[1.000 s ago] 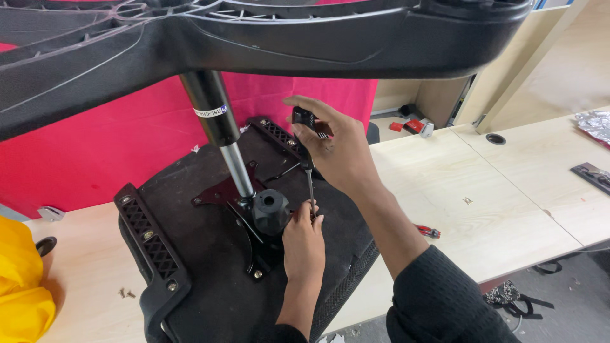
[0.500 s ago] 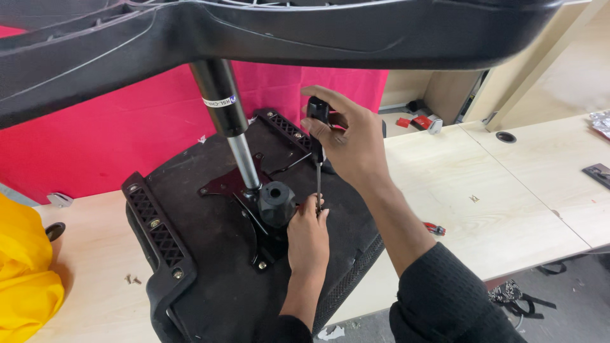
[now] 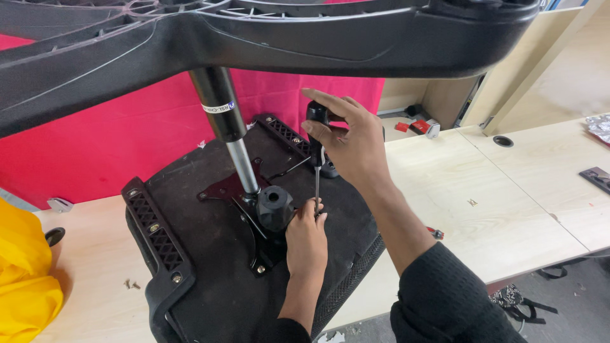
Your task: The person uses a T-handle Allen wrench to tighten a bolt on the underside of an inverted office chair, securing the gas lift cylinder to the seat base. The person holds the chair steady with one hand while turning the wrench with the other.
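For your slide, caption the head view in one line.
Right hand turns a screwdriver while left hand steadies its tip on an upturned chair seat.

White label band (image 3: 218,107) wraps the black cylinder just under the chair base, a small blue mark at its right end. Far right, a dark flat rectangular device (image 3: 598,178) lies on the table's edge; whether it's a screen, can't tell.

The upturned seat (image 3: 210,267) lay on the bench (image 3: 483,197) — the screwdriver (image 3: 316,159) stood upright upon it, right of the column (image 3: 232,136).
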